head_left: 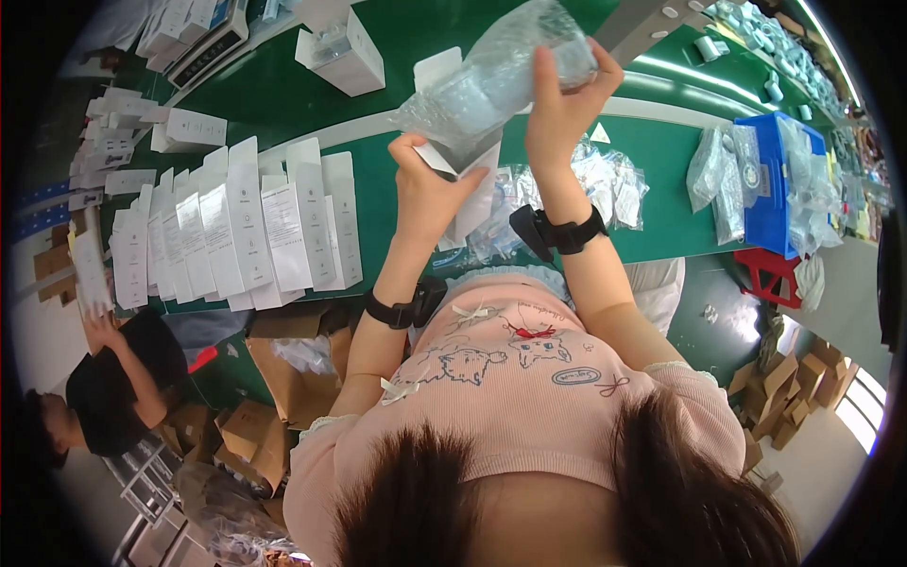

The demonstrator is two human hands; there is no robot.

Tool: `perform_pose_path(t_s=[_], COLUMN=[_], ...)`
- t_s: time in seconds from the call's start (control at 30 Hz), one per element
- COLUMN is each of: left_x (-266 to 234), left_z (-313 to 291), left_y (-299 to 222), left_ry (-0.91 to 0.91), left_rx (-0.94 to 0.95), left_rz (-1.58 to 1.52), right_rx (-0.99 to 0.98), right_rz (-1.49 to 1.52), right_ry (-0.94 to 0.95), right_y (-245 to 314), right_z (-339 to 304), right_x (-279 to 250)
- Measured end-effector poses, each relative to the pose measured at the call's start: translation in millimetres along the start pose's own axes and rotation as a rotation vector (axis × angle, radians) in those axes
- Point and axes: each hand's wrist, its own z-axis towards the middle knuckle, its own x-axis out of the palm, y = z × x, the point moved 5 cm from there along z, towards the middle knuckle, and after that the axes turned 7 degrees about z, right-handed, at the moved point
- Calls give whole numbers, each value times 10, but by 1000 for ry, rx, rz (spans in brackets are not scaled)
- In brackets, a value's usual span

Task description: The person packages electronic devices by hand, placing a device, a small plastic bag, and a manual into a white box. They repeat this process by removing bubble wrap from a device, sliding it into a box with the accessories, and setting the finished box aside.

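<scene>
My left hand (425,194) is closed round an upright white cardboard box (479,197) with its top flaps raised. Above the box's mouth, my right hand (560,128) grips a clear plastic bubble-wrap bag (505,80) with a pale, rounded item inside; the wrap blurs what it is. The bag's lower left part lies across the box's raised flap. Beneath my hands, small clear bags (605,184) with white parts are spread on the green table (661,151).
A row of white boxes (250,222) stands on the left, with an open filled box (345,52) behind. A blue bin (770,184) of bubble-wrapped items sits at the right, near a red stool (765,274). A co-worker (123,369) handles a box at far left. Cardboard cartons (250,435) lie below.
</scene>
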Motion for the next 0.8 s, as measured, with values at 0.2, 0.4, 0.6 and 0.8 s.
perform_pose_path(t_s=[0.2, 0.4, 0.6, 0.8], left_x=[-13, -50, -82, 203], left_z=[70, 189, 408, 339], left_y=[65, 28, -5, 901], left_ry=[-94, -222, -260, -18], left_rx=[53, 522, 611, 91], left_rz=[49, 160, -170, -92], right_rx=[-98, 6, -352, -50], right_rz=[-335, -452, -560, -738], right_ry=[371, 628, 857, 933], right_y=[180, 330, 15, -1008], right_z=[-130, -47, -324, -821], right_x=[93, 172, 76, -690])
